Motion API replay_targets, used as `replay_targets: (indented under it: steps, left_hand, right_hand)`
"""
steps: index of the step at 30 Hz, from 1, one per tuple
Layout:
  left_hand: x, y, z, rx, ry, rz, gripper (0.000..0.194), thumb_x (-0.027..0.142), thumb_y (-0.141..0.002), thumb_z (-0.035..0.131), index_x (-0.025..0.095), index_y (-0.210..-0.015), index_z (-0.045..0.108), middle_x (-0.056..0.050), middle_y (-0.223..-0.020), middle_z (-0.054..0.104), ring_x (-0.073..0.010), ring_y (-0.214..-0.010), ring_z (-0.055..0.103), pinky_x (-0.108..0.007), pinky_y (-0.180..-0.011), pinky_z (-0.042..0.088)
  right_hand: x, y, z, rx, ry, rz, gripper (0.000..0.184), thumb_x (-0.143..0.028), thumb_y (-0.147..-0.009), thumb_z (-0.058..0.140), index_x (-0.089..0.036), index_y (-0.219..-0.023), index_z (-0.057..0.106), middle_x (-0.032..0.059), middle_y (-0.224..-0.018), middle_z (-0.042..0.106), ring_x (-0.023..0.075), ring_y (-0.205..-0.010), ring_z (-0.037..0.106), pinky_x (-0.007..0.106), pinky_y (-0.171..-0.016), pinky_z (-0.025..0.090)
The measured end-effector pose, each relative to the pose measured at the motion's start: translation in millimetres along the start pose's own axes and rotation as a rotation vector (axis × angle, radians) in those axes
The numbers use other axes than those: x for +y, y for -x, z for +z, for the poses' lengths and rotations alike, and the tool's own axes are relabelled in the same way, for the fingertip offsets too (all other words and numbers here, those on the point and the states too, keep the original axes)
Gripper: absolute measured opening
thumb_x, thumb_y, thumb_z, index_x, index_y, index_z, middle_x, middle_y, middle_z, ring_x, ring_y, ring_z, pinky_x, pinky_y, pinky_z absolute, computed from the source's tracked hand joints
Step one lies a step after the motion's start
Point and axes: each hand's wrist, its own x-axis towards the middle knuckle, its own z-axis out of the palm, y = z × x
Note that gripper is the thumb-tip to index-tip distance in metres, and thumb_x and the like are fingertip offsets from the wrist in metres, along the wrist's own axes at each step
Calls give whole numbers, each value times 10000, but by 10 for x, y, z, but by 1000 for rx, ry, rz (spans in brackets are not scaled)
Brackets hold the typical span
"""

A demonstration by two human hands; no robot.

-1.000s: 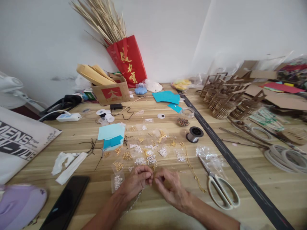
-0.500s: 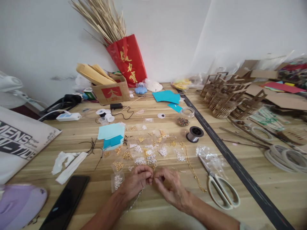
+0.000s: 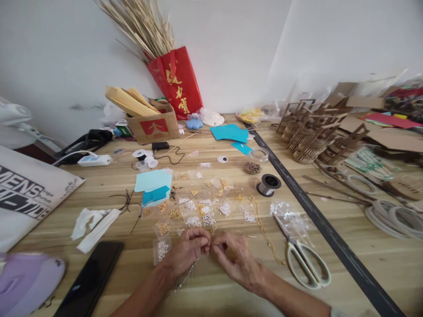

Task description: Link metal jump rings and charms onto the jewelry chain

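Note:
My left hand (image 3: 192, 247) is closed in a pinch at the front middle of the table. From under it a thin silver chain (image 3: 187, 276) hangs down toward the table's near edge. Fingertips of my right hand (image 3: 236, 256) are pressed together close beside the left ones; whatever they pinch is too small to make out. Just beyond both hands lie small clear bags of silver rings (image 3: 209, 219) and gold findings (image 3: 175, 214). A gold chain (image 3: 264, 233) is stretched out to the right of my right hand.
White-handled scissors (image 3: 307, 264) lie at the right by a crumpled plastic bag (image 3: 292, 220). A spool of clear line (image 3: 269, 185) stands behind them. On the left are a black phone (image 3: 90, 279) and blue cards (image 3: 153, 181). Small wooden baskets (image 3: 309, 143) crowd the back right.
Both hands stay in almost the same place, fingertips close together. The silver chain below my left hand has shifted very slightly.

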Motion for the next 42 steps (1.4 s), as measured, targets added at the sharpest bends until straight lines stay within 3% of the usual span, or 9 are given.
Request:
replay_targets:
  steps: [20,42]
  left_hand:
    - [12,0,-15,-47,21,-17,297,282,-565,896,125,-628,652,9,-557,598,-72,-499,501,-192,-532,365]
    - [-18,-9,-27,-60,-11,-3,240,281,-576,891,120,-631,723,-16,-577,623,-89,-524,524,-202,-542,380]
  right_hand:
    - [-62,-10,-31,-7,-42,-20,118,-114,-906,479,-203,-849,532,16,-700,620,129,-594,549,229,-562,427]
    - [-44,19,-25,-11,-87,48,108,-132,-902,494,-196,-826,536,11,-687,591,125,-580,515,231,-551,408]
